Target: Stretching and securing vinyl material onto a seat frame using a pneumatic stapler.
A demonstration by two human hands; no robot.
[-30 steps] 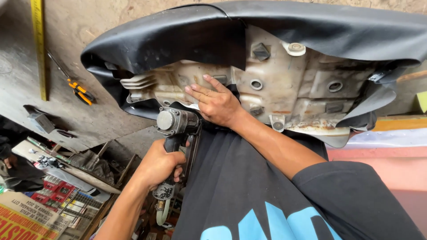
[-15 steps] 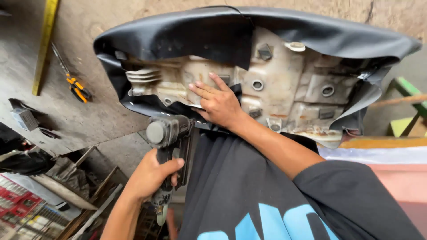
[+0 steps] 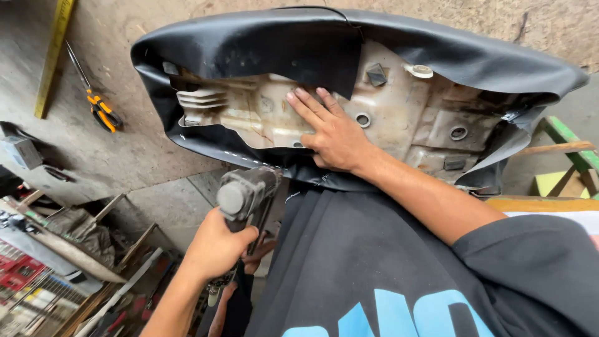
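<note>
Right hand (image 3: 334, 134) flat on seat base (image 3: 399, 118), left hand (image 3: 215, 246) around staple gun (image 3: 246, 190)

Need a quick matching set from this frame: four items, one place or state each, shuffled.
1. right hand
2. left hand
3. scissors
4. yellow ruler

A. grips the staple gun
B. orange-handled, on the floor left of the seat
C. flat on the seat's underside
D. along the floor at the top left

Pairs: 1-C, 2-A, 3-B, 4-D
</note>
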